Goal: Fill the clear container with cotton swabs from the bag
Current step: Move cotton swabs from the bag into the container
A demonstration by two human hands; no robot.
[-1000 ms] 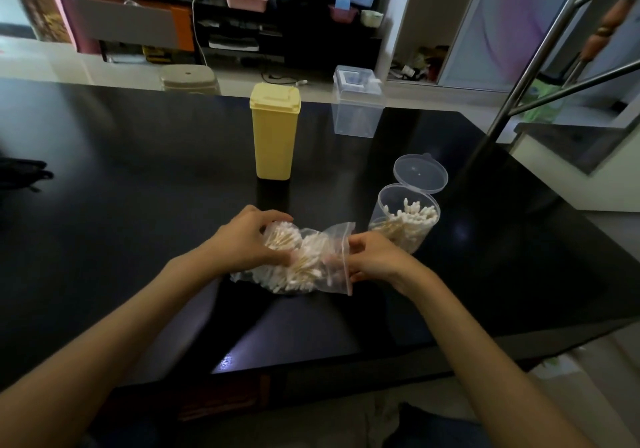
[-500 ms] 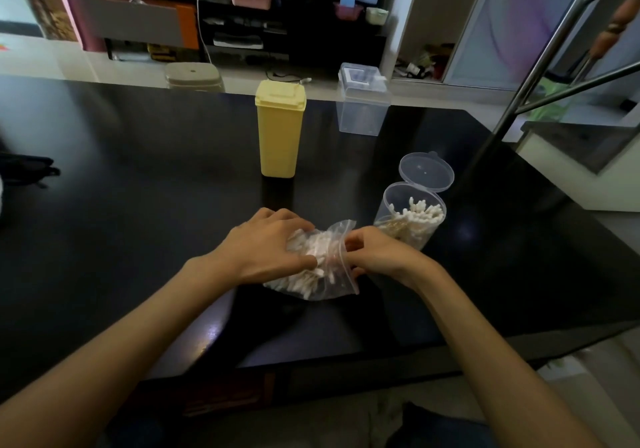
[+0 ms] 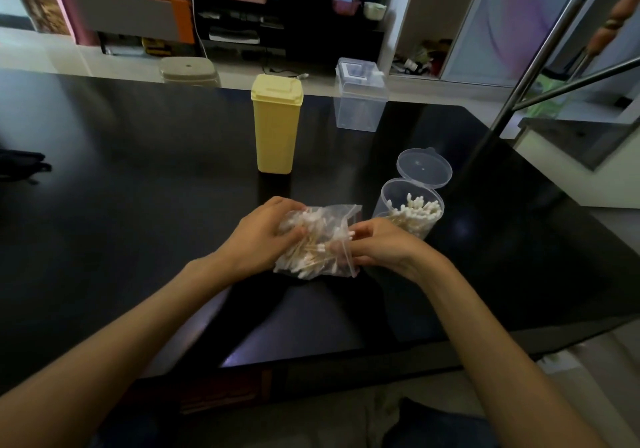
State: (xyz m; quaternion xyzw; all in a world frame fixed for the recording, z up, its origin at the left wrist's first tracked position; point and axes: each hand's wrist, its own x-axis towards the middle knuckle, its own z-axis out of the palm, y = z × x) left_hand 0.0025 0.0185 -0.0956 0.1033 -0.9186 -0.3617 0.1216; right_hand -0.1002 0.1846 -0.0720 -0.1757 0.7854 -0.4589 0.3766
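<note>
A clear plastic bag [image 3: 320,243] of cotton swabs lies on the black table [image 3: 138,205] in front of me. My left hand [image 3: 259,236] grips the bag's left side, fingers pressed over the swabs. My right hand [image 3: 384,245] pinches the bag's open right edge, with fingertips at the mouth among the swabs. Just right of the bag stands the round clear container [image 3: 410,213], partly filled with upright swabs, its hinged lid [image 3: 424,167] flipped open behind it.
A tall yellow lidded box [image 3: 276,123] stands behind the bag. A clear rectangular box [image 3: 360,96] sits at the table's far edge. A metal railing [image 3: 540,63] rises at the right. A dark object [image 3: 20,165] lies at the left edge.
Both hands have drawn closer together on the bag. The bag has bunched up and shifted slightly right, and my right fingers now reach into its mouth.
</note>
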